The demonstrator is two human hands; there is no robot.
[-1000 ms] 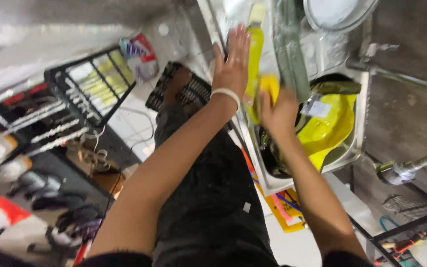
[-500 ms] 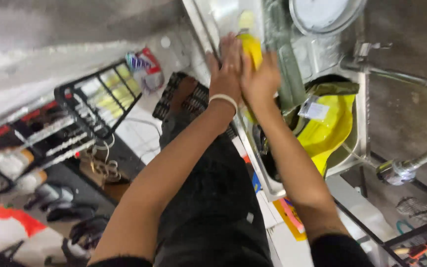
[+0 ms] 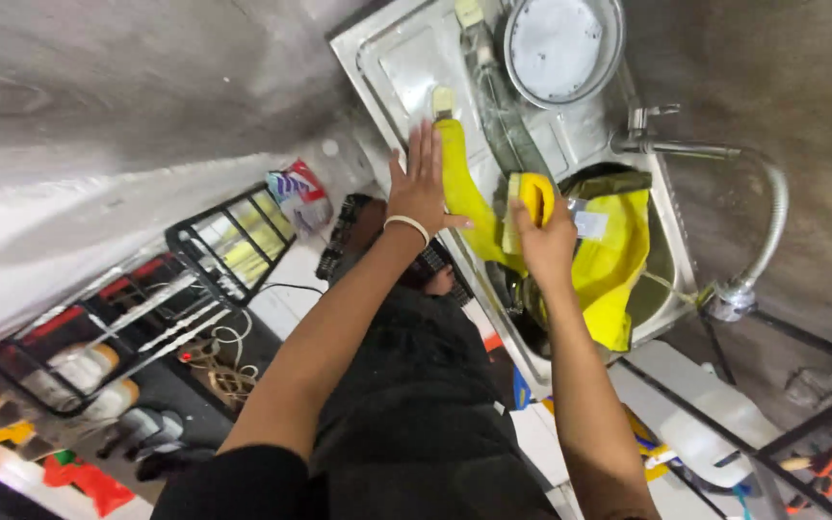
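overhead, the left hand (image 3: 423,183) lies flat and open, pinning a yellow garment (image 3: 464,193) on the steel drainboard (image 3: 406,67); the right hand (image 3: 543,236) grips a yellow sponge (image 3: 532,197) against it. a round bowl (image 3: 560,48) and tap (image 3: 686,149) stand beyond; the basin is mostly hidden by cloth.

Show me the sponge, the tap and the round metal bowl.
sponge (image 3: 530,195), head view, on its yellow top.
tap (image 3: 686,148), head view, on the straight spout.
bowl (image 3: 612,60), head view, on its right rim.

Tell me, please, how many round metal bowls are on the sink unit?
1. The round metal bowl stands on the draining board at the far end, beyond the tap. Others may be hidden in the basin under the yellow cloth.
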